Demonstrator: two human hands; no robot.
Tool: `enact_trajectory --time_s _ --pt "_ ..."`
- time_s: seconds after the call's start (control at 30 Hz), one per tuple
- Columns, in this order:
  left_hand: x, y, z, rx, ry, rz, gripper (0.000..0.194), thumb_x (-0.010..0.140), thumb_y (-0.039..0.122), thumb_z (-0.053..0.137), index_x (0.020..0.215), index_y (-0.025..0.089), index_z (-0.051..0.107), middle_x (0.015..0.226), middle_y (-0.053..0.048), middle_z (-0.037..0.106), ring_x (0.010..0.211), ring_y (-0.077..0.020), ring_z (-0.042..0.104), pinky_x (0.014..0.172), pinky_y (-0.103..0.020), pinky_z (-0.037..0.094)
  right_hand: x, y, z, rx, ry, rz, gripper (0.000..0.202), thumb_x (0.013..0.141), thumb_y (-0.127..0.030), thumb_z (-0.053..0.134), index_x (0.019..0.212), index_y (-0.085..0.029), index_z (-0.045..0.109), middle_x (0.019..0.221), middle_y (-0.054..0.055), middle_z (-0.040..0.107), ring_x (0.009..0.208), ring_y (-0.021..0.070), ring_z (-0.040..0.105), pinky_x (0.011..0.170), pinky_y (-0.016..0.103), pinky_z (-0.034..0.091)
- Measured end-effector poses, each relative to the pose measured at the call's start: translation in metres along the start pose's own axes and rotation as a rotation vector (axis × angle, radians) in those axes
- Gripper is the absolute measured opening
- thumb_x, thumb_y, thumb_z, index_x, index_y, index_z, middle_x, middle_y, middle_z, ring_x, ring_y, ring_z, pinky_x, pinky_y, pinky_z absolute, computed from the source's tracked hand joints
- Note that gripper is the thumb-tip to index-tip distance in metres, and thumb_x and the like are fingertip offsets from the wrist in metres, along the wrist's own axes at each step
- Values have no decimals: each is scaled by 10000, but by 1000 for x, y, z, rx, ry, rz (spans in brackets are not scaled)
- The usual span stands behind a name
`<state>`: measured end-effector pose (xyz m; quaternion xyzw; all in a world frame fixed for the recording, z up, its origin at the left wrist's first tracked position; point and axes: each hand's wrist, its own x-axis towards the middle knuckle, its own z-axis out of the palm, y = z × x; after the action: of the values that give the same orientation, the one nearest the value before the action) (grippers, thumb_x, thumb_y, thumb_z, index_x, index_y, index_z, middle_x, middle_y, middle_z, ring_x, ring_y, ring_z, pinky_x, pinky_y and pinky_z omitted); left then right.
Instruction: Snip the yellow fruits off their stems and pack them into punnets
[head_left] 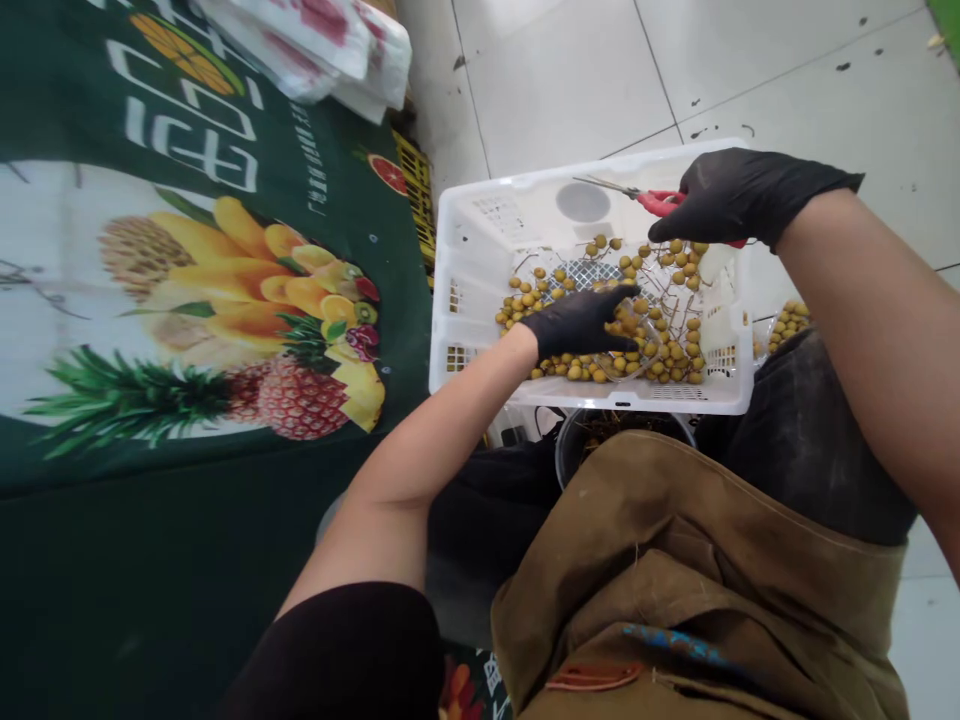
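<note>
A white plastic crate (480,385) holds many round yellow-brown fruits (679,352), some on thin twigs. Inside it, my left hand (581,322), in a black glove, reaches over the fruits with fingers spread around a clear plastic container (637,345) with fruits in it. Above the crate's right side, my right hand (720,195), also black-gloved, is closed on small scissors with red handles (660,202). The scissor blades point left over the crate.
Below the crate stands a dark bucket (570,445) with twigs. More fruits (789,320) lie right of the crate. A green fruit-printed cover (405,400) fills the left, with white and red packaging (330,45) on top. A yellow crate (416,190) is behind.
</note>
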<state>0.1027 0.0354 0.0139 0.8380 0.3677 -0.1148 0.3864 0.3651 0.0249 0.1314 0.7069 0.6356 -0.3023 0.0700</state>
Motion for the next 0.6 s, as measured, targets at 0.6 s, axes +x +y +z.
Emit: enact_trajectory --time_s 0.6 --pt "44 -130 1 -175 791 -414 190 1128 194 558 1074 212 739 946 -76 815 914 -238 769 899 -341 616 -4 -10 -3 -62 -66 55 524 1064 -674 695 1342 -248 819 829 105 726 803 311 691 705 432 551"
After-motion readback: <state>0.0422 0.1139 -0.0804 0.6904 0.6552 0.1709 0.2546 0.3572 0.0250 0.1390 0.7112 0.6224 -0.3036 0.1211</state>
